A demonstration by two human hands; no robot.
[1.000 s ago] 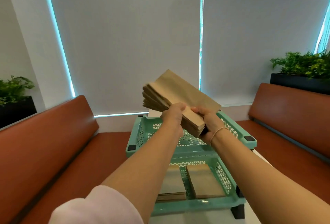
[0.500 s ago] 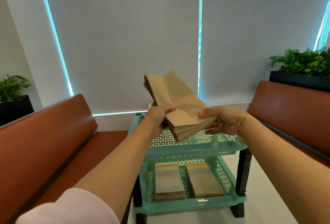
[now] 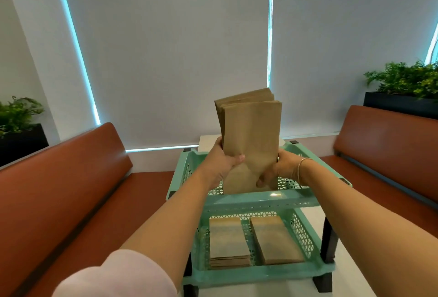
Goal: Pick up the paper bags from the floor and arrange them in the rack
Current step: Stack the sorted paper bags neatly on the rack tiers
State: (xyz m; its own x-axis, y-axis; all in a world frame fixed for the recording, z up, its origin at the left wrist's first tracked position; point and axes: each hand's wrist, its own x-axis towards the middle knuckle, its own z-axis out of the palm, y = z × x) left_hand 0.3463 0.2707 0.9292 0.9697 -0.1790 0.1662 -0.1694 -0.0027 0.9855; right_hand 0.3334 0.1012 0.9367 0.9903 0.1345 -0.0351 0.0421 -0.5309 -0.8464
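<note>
both arms are stretched forward, forearms bare. the left grip (image 3: 224, 162) is curled round one edge of what is held, thumb laid across the front; the right grip (image 3: 279, 170) clasps the opposite edge, wrist braceleted.

Matt brown paper bags (image 3: 251, 140); glossy perforated plastic rack (image 3: 260, 202).
</note>
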